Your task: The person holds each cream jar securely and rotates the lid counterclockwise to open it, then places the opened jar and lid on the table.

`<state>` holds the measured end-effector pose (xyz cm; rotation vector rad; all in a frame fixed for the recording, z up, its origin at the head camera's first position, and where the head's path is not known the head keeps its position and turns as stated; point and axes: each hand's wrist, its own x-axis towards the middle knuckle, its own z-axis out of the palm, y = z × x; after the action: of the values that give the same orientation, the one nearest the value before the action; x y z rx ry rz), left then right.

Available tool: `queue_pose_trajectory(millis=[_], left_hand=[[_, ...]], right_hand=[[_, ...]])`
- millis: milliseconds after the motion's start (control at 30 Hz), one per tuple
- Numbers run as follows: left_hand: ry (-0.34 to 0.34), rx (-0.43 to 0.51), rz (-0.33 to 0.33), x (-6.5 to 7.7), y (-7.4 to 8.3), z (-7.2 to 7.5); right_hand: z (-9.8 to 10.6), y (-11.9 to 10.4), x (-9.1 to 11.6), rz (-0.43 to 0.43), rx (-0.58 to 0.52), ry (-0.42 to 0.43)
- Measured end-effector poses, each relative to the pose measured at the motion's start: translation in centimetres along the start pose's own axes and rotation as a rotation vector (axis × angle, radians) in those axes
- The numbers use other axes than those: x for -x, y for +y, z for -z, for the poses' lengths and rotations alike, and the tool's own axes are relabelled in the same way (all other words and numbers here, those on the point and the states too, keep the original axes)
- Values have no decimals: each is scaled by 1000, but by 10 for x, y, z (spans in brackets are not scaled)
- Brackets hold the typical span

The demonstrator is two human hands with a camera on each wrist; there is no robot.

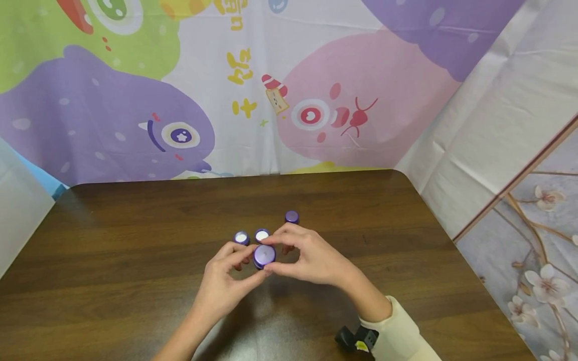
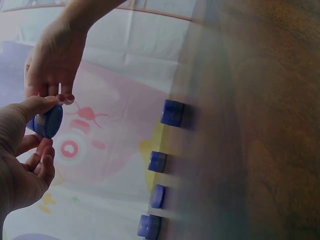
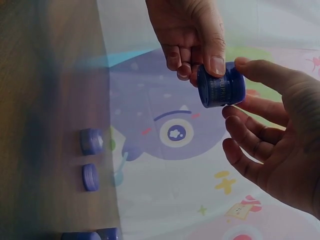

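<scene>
Both hands hold a small purple jar (image 1: 264, 255) above the table. My left hand (image 1: 223, 281) grips its printed body between thumb and fingers, seen in the right wrist view. My right hand (image 1: 311, 255) pinches the jar's lid (image 3: 238, 82) at the upper end with thumb and fingers. Just beyond the hands stands another purple jar (image 1: 241, 237) with a white top surface. Beside it lies a flat lid (image 1: 262, 234), its white inside facing up. Farther right sits a purple-topped jar (image 1: 292, 217). The left wrist view shows one more jar (image 2: 172, 113), hidden behind my right hand in the head view.
The brown wooden table (image 1: 135, 230) stretches to both sides. A printed cloth (image 1: 253, 140) hangs at its far edge, with a pale flowered cloth (image 1: 537, 260) at the right. My right wrist carries a black camera mount (image 1: 356, 340).
</scene>
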<state>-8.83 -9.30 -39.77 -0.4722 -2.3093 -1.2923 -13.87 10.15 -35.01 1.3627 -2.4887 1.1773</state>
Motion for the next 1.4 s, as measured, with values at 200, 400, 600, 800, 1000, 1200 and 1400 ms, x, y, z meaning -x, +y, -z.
queue_pose_trajectory(millis=[200,400,600,800,1000,1200,1400], left_hand=[[1,10,0,0,2,0],[-1,5,6,0,1,-1],[-11,3,18,0,0,0],[1,8,-1,0,1,0],[6,3,-6,0,1,0],[4,13,-9,0,0,1],[-1,20,-3,0,0,1]], right_hand=[[1,1,0,14,-5,-42],[1,0,0,26,-7,-56],[1,-1,0,12,16,-9],[1,0,-1,21,26,-23],[2,-2,-2,36,33,-77],[2,-4,-2,15,31,-37],[0,-3,-3,1,43,-3]])
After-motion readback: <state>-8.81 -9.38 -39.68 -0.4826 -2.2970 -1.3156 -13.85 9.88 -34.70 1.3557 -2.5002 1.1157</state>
